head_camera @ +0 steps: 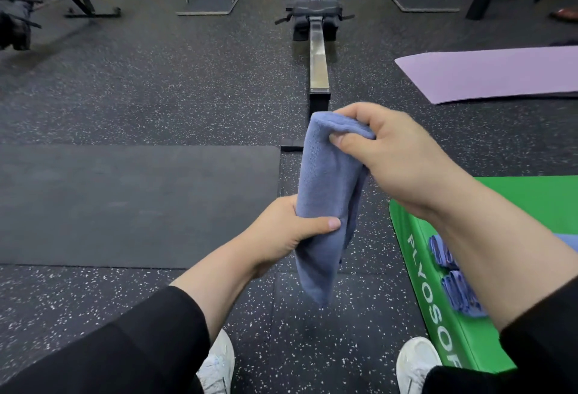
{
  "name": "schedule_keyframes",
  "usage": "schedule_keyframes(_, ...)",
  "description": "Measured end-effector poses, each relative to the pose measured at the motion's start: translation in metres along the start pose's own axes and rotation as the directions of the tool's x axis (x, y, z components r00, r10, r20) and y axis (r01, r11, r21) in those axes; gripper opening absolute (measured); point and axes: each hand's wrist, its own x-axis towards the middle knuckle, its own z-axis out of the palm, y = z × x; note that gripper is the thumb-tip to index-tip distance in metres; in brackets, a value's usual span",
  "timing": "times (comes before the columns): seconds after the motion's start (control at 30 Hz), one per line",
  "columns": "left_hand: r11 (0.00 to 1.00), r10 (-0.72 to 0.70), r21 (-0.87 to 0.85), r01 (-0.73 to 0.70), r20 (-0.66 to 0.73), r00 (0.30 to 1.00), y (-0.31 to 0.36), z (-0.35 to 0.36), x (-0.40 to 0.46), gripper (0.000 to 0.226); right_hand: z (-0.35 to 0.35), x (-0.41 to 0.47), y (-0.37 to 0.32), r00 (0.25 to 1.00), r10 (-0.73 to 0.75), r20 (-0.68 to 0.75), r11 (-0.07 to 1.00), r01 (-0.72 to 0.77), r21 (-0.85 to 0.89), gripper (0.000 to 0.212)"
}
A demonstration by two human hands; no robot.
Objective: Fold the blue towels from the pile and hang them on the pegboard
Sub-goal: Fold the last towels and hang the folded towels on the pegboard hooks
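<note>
Blue towel (328,193) is in the air, folded into a long narrow strip hanging roughly vertical, over the speckled rubber floor (156,96) just left of the green box (438,284). Right hand (391,155) grips the top fold, fingers curled over it and thumb pinching from below. Left hand (291,231) grips the strip lower down, thumb across the front, fingers wrapped behind; the tail end hangs free below that hand. Both forearms bare, black sleeves (150,340) pushed up. More blue towels (459,287) lie bunched on top of the green box, partly hidden behind the right forearm; count unclear. The box's side facing the floor gap carries white lettering, partly cut off. Black mat (125,202) lies flat on the floor well left of the box, on the far side of the held towel. Purple mat (500,74) lies beyond the box. Rowing machine (317,33) sits beyond the box and to its left, rail pointing back toward the held towel. White shoes (416,362) at the bottom, right one just beside the box's near corner. Pegboard not in shot.
</note>
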Motion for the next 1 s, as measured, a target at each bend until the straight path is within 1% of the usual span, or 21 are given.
schedule_keyframes(0.1,0.998,-0.066,0.021,0.065,0.057,0.996,-0.012,-0.002,-0.006,0.033,-0.003,0.0,-0.002,0.999,-0.009,-0.035,0.996,0.012,0.091,0.016)
schedule_keyframes(0.2,0.988,-0.135,0.089,0.128,0.077,0.988,-0.021,-0.008,-0.01,0.043,-0.005,0.0,-0.001,0.996,0.001,-0.092,0.995,0.008,0.099,0.015)
schedule_keyframes(0.27,0.971,-0.185,0.166,0.17,0.082,0.979,-0.024,-0.014,-0.011,0.041,-0.007,0.0,0.001,0.992,0.037,-0.122,0.995,-0.025,0.101,0.014)
schedule_keyframes(0.33,0.939,-0.247,0.268,0.213,0.101,0.964,-0.027,-0.02,-0.011,0.036,-0.007,0.0,0.001,0.988,0.065,-0.142,0.995,-0.054,0.084,0.013)
schedule_keyframes(0.4,0.903,-0.298,0.36,0.235,0.13,0.946,-0.027,-0.023,-0.011,0.037,-0.003,0.0,0.001,0.983,0.112,-0.143,0.99,-0.098,0.099,0.012)
schedule_keyframes(0.43,0.899,-0.291,0.384,0.212,0.162,0.943,-0.025,-0.023,-0.011,0.041,-0.002,0.0,0.001,0.979,0.147,-0.142,0.983,-0.129,0.13,0.012)
schedule_keyframes(0.47,0.91,-0.245,0.383,0.157,0.192,0.95,-0.023,-0.021,-0.01,0.05,0.0,0.0,0.001,0.973,0.183,-0.143,0.973,-0.159,0.168,0.012)
schedule_keyframes(0.5,0.93,-0.16,0.358,0.081,0.199,0.967,-0.02,-0.018,-0.009,0.063,0.001,0.0,0.0,0.965,0.216,-0.15,0.963,-0.185,0.196,0.012)
schedule_keyframes(0.53,0.944,-0.047,0.329,-0.006,0.15,0.988,-0.016,-0.014,-0.007,0.076,0.003,0.0,-0.001,0.956,0.245,-0.159,0.953,-0.207,0.22,0.011)
schedule_keyframes(0.57,0.944,0.065,0.32,-0.079,0.057,0.996,-0.013,-0.01,-0.005,0.089,0.004,0.0,-0.002,0.948,0.271,-0.165,0.942,-0.226,0.248,0.011)
schedule_keyframes(0.6,0.933,0.168,0.327,-0.147,-0.035,0.985,-0.008,-0.005,-0.005,0.102,0.006,0.001,-0.002,0.939,0.297,-0.173,0.927,-0.241,0.286,0.011)
schedule_keyframes(0.63,0.919,0.24,0.346,-0.191,-0.105,0.965,-0.002,0.002,-0.007,0.112,0.009,0.0,-0.003,0.929,0.321,-0.183,0.912,-0.252,0.323,0.012)
schedule_keyframes(0.7,0.895,0.326,0.381,-0.232,-0.204,0.923,0.003,0.016,-0.013,0.122,0.015,0.001,-0.004,0.911,0.355,-0.212,0.886,-0.256,0.386,0.013)
schedule_keyframes(0.8,0.879,0.382,0.428,-0.208,-0.374,0.845,0.001,0.037,-0.011,0.119,0.024,0.0,-0.01,0.893,0.381,-0.238,0.83,-0.218,0.513,0.017)
schedule_keyframes(0.83,0.885,0.371,0.433,-0.172,-0.432,0.822,0.002,0.041,-0.009,0.117,0.028,-0.001,-0.014,0.888,0.394,-0.236,0.796,-0.202,0.57,0.019)
schedule_keyframes(0.9,0.926,0.308,0.36,-0.117,-0.537,0.785,0.007,0.042,-0.001,0.113,0.033,-0.004,-0.02,0.876,0.426,-0.224,0.706,-0.168,0.688,0.022)
schedule_keyframes(0.93,0.936,0.295,0.332,-0.116,-0.563,0.772,0.008,0.041,0.003,0.111,0.034,-0.004,-0.023,0.869,0.439,-0.227,0.662,-0.143,0.736,0.023)
schedule_keyframes(1.0,0.921,0.326,0.373,-0.109,-0.589,0.74,0.01,0.038,0.007,0.096,0.031,-0.004,-0.026,0.849,0.466,-0.248,0.595,-0.093,0.798,0.021)
